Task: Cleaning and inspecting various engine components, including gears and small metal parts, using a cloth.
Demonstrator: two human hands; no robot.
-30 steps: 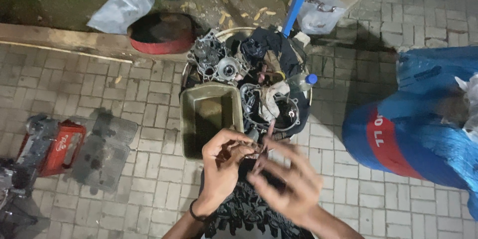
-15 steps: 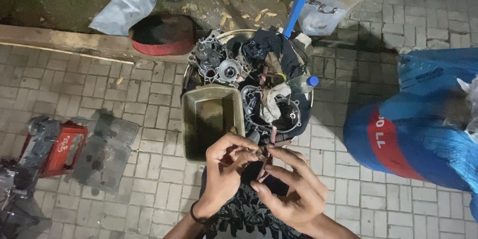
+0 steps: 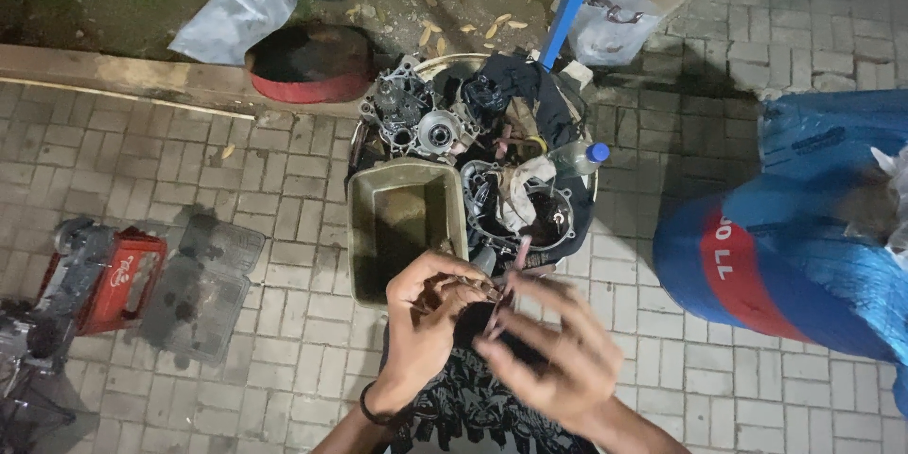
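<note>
Left hand [image 3: 430, 307] pinches a small dark part [image 3: 470, 286], just below the tub [image 3: 405, 227]. Right hand [image 3: 553, 355] sits just right of it, fingers half-curled around a thin rod [image 3: 506, 293] running steeply up toward the tub; blur hides its exact grip.

The two hands, left hand [image 3: 426, 322] and right hand [image 3: 553, 355], sit close together. Right ahead, the green plastic tub [image 3: 405, 227] and the round tray of metal engine parts [image 3: 501, 170] block the way. The big blue sack [image 3: 804, 236] blocks the right. Bare brick floor [image 3: 284, 369] lies open to the left.
</note>
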